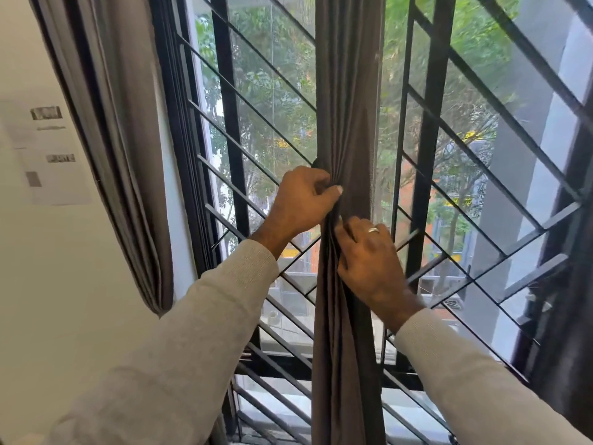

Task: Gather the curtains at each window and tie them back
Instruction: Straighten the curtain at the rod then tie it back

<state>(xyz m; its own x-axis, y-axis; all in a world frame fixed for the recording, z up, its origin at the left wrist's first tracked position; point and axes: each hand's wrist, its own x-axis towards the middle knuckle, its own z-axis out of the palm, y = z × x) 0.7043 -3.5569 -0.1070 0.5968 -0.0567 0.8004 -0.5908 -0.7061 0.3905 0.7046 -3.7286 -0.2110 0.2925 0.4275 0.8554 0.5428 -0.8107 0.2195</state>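
A dark brown curtain (348,91) hangs bunched into a narrow column down the middle of the window. My left hand (303,200) grips the gathered folds from the left at mid height, where the cloth puckers into a tight waist. My right hand (369,261), with a ring on one finger, holds the same curtain just below, fingers curled into the folds on its right side. A second grey-brown curtain (128,139) hangs gathered at the window's left edge. No tie-back band can be made out.
Behind the curtain stands a black window frame with a diagonal metal grille (263,101). A cream wall (57,284) with a paper notice (48,152) lies to the left. Dark fabric (571,316) shows at the far right edge. Trees and buildings are outside.
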